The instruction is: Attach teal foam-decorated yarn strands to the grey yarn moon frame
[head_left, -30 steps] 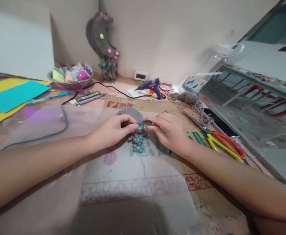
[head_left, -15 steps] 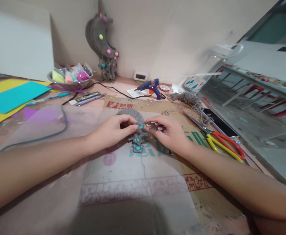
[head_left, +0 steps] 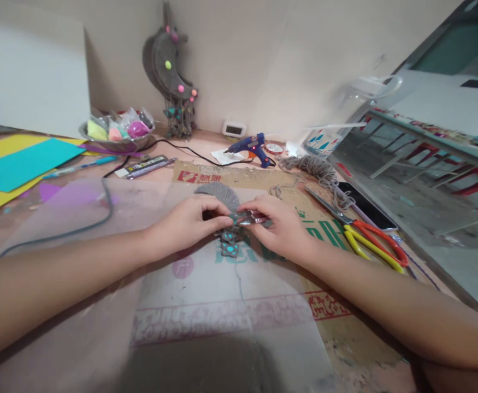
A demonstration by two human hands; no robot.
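Observation:
My left hand (head_left: 200, 218) pinches the upper end of a hanging strip of grey, flower-shaped pieces with turquoise centres (head_left: 229, 248). Its thumb and forefinger are closed there. My right hand (head_left: 273, 221) is closed on a small, shiny metal tool (head_left: 255, 218), whose exact kind I cannot make out. The fingertips of both hands almost meet over the top piece, which they largely cover. Just behind them lies a round shape wound with grey yarn (head_left: 218, 192). A thin thread (head_left: 239, 284) trails from the lowest flower toward me.
A translucent sheet (head_left: 173, 305) covers cardboard on the table. On the right lie scissors (head_left: 373, 240), a phone (head_left: 367, 207) and grey yarn (head_left: 316, 172). Farther back are a glue gun (head_left: 251, 147), a bowl of clay packs (head_left: 118, 143), a decorated moon (head_left: 165, 71) and a jug (head_left: 337, 120).
My right hand has shifted slightly left with the metal tool, bringing its fingertips closer to the left hand's. The left hand stays at the same piece.

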